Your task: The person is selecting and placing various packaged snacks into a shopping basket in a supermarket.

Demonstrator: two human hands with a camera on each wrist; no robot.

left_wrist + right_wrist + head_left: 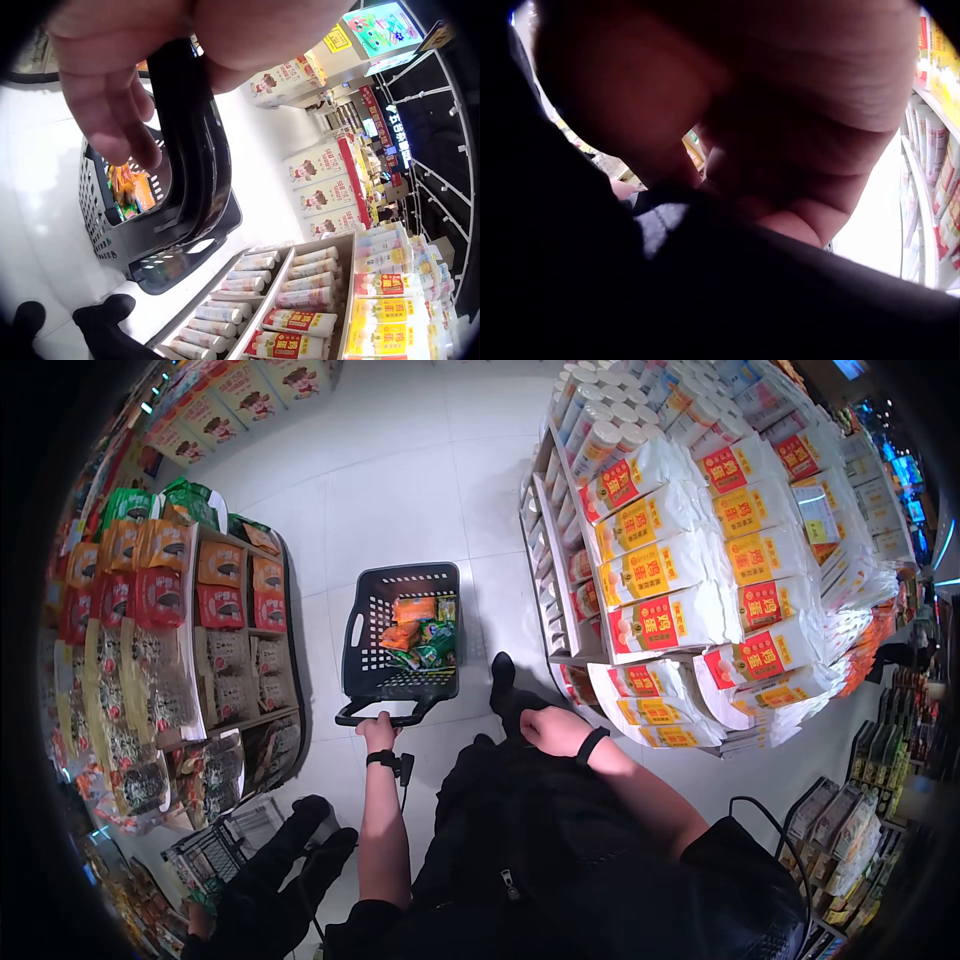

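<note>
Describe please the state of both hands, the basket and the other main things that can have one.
Left hand: fingers curled round the handle
Handle: raised, gripped
Right hand: fingers loosely bent, nothing seen held
Basket: open on top, partly filled
Orange and green packets: jumbled inside the basket
Wristband: fastened on the right wrist
White packs: stacked on the display
Screen: lit

left: shelved packets (158,597) | right: stacked packs (655,569) | far right: white-topped tubes (600,444) | far left: printed boxes (243,403) | near left: wire cart (216,844), another person's legs (290,863)
</note>
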